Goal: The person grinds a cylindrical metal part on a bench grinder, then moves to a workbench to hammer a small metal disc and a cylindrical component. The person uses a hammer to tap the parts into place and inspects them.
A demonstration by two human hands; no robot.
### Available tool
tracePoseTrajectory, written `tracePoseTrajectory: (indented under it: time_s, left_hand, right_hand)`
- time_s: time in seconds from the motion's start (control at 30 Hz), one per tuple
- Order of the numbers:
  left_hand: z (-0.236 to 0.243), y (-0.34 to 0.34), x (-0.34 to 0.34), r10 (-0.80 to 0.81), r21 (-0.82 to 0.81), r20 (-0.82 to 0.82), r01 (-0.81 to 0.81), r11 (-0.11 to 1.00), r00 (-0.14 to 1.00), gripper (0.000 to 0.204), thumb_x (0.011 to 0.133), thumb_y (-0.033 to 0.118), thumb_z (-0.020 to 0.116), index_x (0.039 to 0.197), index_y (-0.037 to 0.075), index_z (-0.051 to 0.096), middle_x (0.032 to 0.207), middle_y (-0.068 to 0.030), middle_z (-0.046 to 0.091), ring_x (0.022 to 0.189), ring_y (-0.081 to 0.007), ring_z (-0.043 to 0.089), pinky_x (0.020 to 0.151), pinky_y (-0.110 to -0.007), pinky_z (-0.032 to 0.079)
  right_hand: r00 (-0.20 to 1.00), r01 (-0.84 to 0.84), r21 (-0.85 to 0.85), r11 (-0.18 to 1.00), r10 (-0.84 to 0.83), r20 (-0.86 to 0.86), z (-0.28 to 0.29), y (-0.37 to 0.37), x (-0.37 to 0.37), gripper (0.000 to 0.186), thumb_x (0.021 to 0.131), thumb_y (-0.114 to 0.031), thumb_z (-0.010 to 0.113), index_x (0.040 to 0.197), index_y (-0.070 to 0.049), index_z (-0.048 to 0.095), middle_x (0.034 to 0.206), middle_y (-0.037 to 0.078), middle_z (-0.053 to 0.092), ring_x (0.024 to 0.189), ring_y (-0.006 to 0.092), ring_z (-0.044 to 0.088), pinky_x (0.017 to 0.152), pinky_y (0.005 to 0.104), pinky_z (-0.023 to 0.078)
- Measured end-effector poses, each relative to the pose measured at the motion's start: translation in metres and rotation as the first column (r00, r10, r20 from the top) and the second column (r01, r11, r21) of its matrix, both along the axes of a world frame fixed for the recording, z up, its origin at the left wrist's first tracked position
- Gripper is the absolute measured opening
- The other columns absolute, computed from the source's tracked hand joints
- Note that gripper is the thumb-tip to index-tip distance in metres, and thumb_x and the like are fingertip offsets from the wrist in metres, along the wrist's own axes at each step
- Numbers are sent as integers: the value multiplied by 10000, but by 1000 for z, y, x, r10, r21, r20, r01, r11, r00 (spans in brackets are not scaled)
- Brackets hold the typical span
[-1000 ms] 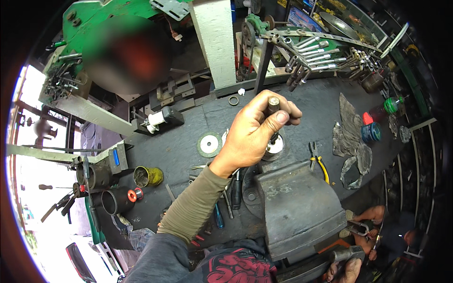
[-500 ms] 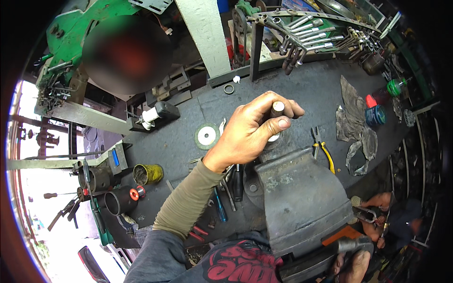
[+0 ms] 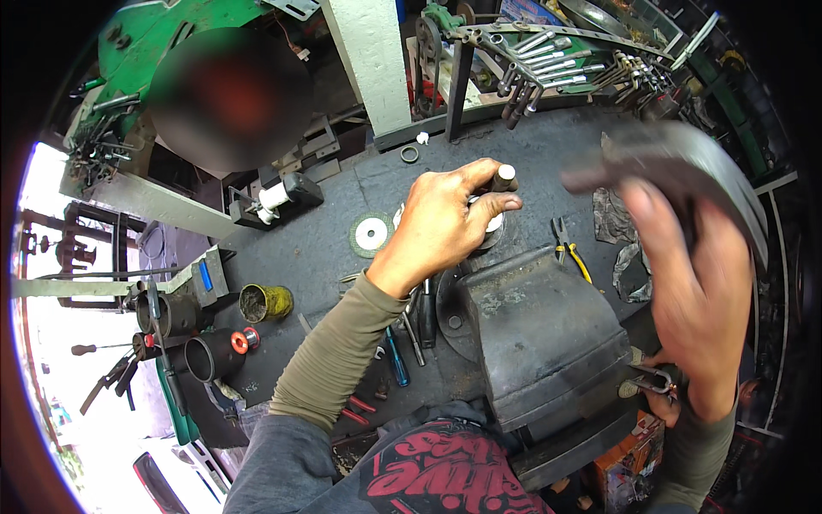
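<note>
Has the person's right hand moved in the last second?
Yes. The right hand, earlier low beside the bench vise, is now raised above it, blurred, gripping a hammer.

Vise [image 3: 548,334] at bench front; grinding disc [image 3: 371,233] behind-left; pliers [image 3: 569,250] behind-right.

Dark workbench [image 3: 325,248] carries a vise [image 3: 548,334], grinding disc [image 3: 371,233], pliers [image 3: 572,250]

vise [image 3: 548,334] grey | pliers [image 3: 572,254] right of vise, yellow grips | can [image 3: 265,302] left of vise, yellow-green | sleeve [image 3: 338,355] olive | disc [image 3: 372,233] green, white centre
</note>
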State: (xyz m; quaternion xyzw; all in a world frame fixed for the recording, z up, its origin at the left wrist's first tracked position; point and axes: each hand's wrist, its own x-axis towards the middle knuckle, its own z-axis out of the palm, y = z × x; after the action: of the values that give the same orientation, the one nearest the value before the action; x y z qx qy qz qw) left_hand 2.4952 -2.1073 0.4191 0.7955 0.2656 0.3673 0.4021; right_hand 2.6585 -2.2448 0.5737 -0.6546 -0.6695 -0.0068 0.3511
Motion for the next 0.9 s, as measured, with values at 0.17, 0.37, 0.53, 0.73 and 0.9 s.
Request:
tracePoseTrajectory:
  time_s: [0.17, 0.37, 0.53, 0.73, 0.9]
  left_hand:
    - [8, -2, -3, 6, 77, 25, -8, 997, 1000, 184, 927, 146, 750, 1069, 31, 730, 876, -166, 739, 769, -307, 731, 688, -384, 545]
    - [11, -2, -2, -2, 53, 35, 0, 999, 999, 209, 901, 183, 773, 1043, 36, 729, 922, -195, 723, 852, -434, 695, 693, -449, 535]
    - [-4, 0, 0, 9, 93, 135, -21, 995, 991, 217, 900, 198, 781, 1030, 36, 717, 861, -207, 691, 803, -449, 671, 656, -458, 514]
    - [2, 1, 1, 9, 123, 42, -14, 992, 999, 247, 894, 196, 790, 1036, 8, 716, 875, -182, 731, 837, -416, 715, 681, -420, 550]
    - [1, -3, -1, 29, 81, 76, -35, 996, 997, 247, 896, 204, 789, 1031, 10, 716, 918, -203, 736, 843, -413, 720, 678, -432, 549]
  right_hand:
    - [958, -109, 44, 993, 94, 273, 4, 39, -13, 317, 998, -303, 723, 1098, -2, 715, 966, 177, 741, 865, 352, 713, 782, 393, 550]
    - [937, -120, -65, 991, 135, 323, -22, 49, -8, 352, 987, -331, 722, 1095, 2, 688, 948, 189, 742, 848, 424, 711, 726, 457, 563]
    - [942, -111, 32, 993, 95, 322, -8, 49, -11, 350, 1002, -339, 710, 1113, -6, 697, 990, 176, 739, 884, 342, 715, 791, 411, 555]
    - [869, -197, 36, 980, 157, 470, -22, 54, -2, 392, 985, -378, 722, 1055, 7, 707, 971, 198, 734, 867, 398, 716, 733, 445, 562]
    - [981, -112, 100, 989, 94, 172, -4, 55, -10, 376, 990, -366, 716, 1084, -2, 707, 1001, 199, 735, 909, 403, 711, 768, 448, 563]
